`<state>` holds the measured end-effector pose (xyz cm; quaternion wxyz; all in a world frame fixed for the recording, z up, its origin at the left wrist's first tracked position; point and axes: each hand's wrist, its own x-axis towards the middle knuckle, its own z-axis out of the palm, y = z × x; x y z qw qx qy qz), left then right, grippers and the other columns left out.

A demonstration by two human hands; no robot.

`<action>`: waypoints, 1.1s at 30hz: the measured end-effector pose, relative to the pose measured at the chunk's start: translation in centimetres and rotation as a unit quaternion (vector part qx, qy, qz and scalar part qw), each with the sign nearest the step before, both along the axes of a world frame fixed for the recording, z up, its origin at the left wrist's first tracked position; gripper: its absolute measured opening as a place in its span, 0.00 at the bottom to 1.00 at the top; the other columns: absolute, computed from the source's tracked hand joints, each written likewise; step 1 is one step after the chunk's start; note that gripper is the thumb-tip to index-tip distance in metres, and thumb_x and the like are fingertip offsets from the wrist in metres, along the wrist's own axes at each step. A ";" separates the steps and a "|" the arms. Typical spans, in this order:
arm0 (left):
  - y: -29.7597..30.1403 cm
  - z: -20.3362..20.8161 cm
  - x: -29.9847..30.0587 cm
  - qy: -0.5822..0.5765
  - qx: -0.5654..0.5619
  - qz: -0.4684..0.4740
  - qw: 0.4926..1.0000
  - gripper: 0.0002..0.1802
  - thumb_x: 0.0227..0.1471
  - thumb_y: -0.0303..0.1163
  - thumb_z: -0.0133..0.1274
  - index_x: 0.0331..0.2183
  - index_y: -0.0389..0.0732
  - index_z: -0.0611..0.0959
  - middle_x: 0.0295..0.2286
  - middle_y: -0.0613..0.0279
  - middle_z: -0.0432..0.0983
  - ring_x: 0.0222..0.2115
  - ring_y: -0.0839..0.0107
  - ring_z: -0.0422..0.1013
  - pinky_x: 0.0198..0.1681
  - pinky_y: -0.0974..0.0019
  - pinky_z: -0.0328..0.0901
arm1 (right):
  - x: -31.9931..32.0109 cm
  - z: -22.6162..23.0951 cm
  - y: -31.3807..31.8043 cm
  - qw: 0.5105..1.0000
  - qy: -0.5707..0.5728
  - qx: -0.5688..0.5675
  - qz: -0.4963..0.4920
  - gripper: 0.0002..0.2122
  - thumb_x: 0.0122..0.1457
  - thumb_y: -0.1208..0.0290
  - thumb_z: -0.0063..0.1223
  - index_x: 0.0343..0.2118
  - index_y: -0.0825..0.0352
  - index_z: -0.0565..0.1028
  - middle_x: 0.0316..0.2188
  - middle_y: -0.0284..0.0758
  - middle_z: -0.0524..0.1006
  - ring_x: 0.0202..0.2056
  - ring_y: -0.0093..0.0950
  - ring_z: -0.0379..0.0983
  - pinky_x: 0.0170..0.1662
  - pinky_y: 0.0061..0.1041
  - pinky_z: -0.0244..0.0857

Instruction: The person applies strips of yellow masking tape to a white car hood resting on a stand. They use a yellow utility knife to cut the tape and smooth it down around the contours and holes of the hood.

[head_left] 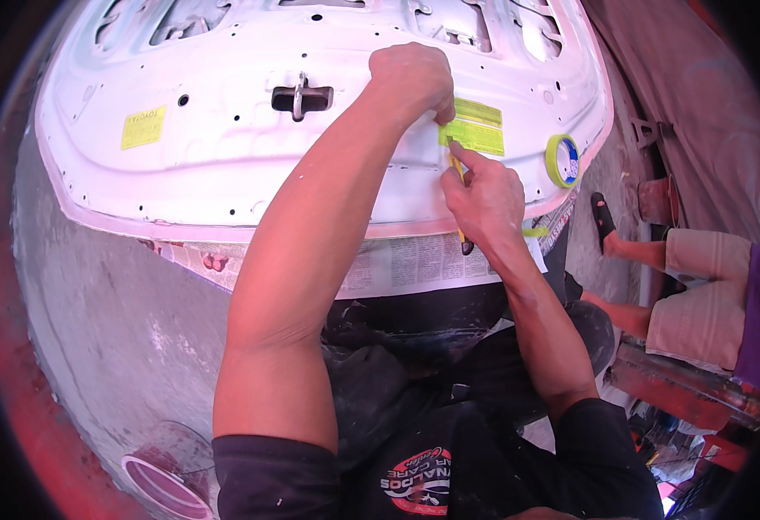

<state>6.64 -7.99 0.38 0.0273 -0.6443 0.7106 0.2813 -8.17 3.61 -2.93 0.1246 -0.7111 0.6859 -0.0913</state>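
Note:
A white car hood (224,165) lies in front of me, its underside with holes and cut-outs facing up. My right hand (487,195) grips a slim yellow utility knife (460,204), its upper end at the left edge of a yellow-green masking tape patch (482,130). At that same edge, my left hand (414,76) is closed with its fingers pointing down, seemingly on the tape's end; what it pinches is mostly hidden. Right of the patch, a roll of yellow-green masking tape (561,161) rests on the hood.
Another taped rectangle (144,127) sits on the hood's left. A metal latch loop (299,95) stands up near the middle. Newspaper (397,263) hangs below the front edge. A bucket (167,472) is at lower left. Another person in beige shorts (701,299) is close on the right.

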 end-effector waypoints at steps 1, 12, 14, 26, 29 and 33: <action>0.0 -0.1 0.0 0.001 -0.006 -0.002 1.000 0.30 0.31 0.48 0.71 0.39 0.46 0.87 0.37 0.63 0.83 0.36 0.64 0.79 0.37 0.61 0.72 | 0.2 0.3 0.1 1.000 -0.007 0.015 -0.004 0.21 0.52 0.63 0.53 0.50 0.61 0.79 0.21 0.43 0.79 0.26 0.40 0.77 0.36 0.38 0.70; 0.2 0.2 0.1 0.000 -0.014 -0.004 1.000 0.31 0.32 0.48 0.71 0.41 0.45 0.86 0.38 0.61 0.83 0.37 0.63 0.79 0.39 0.60 0.73 | 0.3 0.8 0.6 0.999 -0.013 0.036 -0.002 0.21 0.52 0.64 0.51 0.50 0.64 0.79 0.26 0.53 0.79 0.31 0.50 0.79 0.40 0.44 0.71; 0.3 0.1 0.1 0.000 -0.013 -0.004 1.000 0.31 0.32 0.48 0.71 0.41 0.45 0.86 0.38 0.61 0.83 0.37 0.63 0.79 0.38 0.60 0.73 | 0.5 1.0 0.7 0.999 -0.013 0.042 -0.006 0.21 0.52 0.64 0.51 0.50 0.64 0.79 0.26 0.53 0.79 0.31 0.49 0.79 0.40 0.44 0.71; 0.2 0.0 0.0 0.001 -0.018 -0.002 1.000 0.32 0.31 0.48 0.72 0.41 0.45 0.86 0.38 0.61 0.83 0.37 0.63 0.79 0.38 0.61 0.73 | -0.5 -0.5 1.0 0.999 0.028 -0.014 0.021 0.22 0.52 0.62 0.54 0.51 0.60 0.79 0.17 0.40 0.77 0.20 0.37 0.76 0.30 0.36 0.69; 0.2 0.0 0.0 0.003 -0.016 0.000 1.000 0.31 0.31 0.48 0.71 0.41 0.45 0.86 0.38 0.61 0.83 0.37 0.63 0.79 0.38 0.61 0.73 | -0.5 -0.4 1.0 0.999 0.025 -0.015 0.024 0.21 0.52 0.62 0.54 0.50 0.60 0.79 0.16 0.41 0.77 0.20 0.38 0.76 0.30 0.37 0.69; 0.2 -0.1 0.0 -0.003 -0.020 0.001 1.000 0.30 0.31 0.48 0.71 0.40 0.45 0.87 0.37 0.61 0.83 0.37 0.63 0.79 0.38 0.61 0.72 | 0.0 0.4 1.3 1.000 0.008 0.022 0.014 0.20 0.53 0.65 0.52 0.49 0.62 0.79 0.25 0.52 0.79 0.29 0.49 0.79 0.39 0.44 0.72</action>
